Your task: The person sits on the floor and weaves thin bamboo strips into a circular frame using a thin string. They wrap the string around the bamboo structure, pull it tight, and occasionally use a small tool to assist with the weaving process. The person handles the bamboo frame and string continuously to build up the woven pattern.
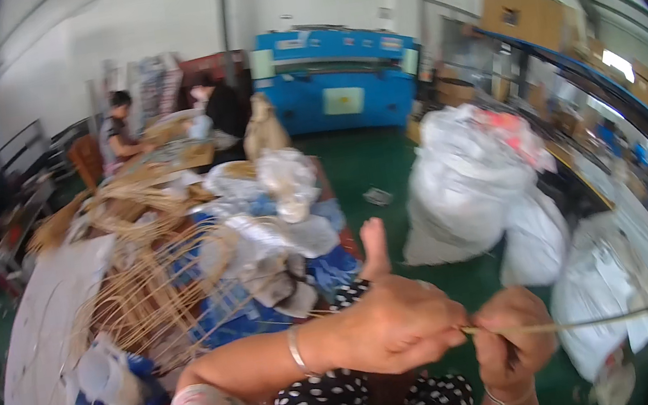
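Observation:
Both my hands are held close together in front of my lap, low and right of centre. My left hand [407,323], with a bracelet at the wrist, is closed and pinches a thin tan strand that looks like rattan cane [589,322]. Just right of it, my right hand [517,337] is also closed on this strand. A short bit of it shows between the two hands, and a long end runs out to the right. What lies inside the curled fingers is hidden.
Left of me, a table bears a heap of loose tan strands [147,298], blue cloth and plastic bags [287,178]. Large white sacks [462,183] stand on the green floor to the right, near shelving with cartons [521,13]. Two people sit working beyond; a blue machine [331,77] stands behind.

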### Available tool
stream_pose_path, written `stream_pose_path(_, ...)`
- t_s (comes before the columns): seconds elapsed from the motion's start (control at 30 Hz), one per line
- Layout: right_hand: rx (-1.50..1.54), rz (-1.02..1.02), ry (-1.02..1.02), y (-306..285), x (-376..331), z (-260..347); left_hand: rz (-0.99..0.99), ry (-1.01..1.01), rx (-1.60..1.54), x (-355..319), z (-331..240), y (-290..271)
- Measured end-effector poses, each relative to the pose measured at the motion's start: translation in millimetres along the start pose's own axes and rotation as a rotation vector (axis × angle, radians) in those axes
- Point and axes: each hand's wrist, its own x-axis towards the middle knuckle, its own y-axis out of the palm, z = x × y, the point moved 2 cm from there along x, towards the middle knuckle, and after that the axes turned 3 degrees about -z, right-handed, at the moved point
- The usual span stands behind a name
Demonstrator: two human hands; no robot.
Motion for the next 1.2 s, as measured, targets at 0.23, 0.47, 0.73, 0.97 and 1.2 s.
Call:
stream_pose_path(0.23,0.061,0.141,-0.079,26,-7,12,0.031,-0.164,0.022,-37,-21,-16)
stream_pose_path(0.47,0.105,0.295,-0.1,37,1,20,0.09,-0.095,0.186,-47,-32,-32)
stream_pose_path(0.73,0.144,0.322,-0.058,45,2,24,0.145,-0.083,0.206,-54,-34,-39)
stream_pose_path(0.97,0.136,0.363,-0.054,48,6,34,0.108,-0.096,0.201,-61,-37,-40)
stream_pose_path(1.2,0.209,0.336,0.098,38,6,26,0.064,0.078,0.248,-55,-25,-42)
